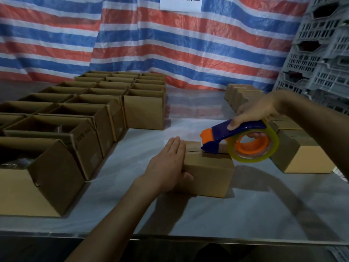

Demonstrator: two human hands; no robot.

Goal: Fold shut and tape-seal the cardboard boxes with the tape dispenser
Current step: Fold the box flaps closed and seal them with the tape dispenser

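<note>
A small cardboard box with its flaps folded shut sits in the middle of the table. My left hand lies on its left end, fingers straight over the top and thumb against the front face. My right hand grips a blue and orange tape dispenser that carries a roll of clear tape. The dispenser's blue nose touches the box's top seam near the left end.
Several open cardboard boxes stand in rows on the left. Closed boxes sit on the right, behind the dispenser. Grey plastic crates are stacked at far right. A striped tarp hangs behind. The table edge runs near me.
</note>
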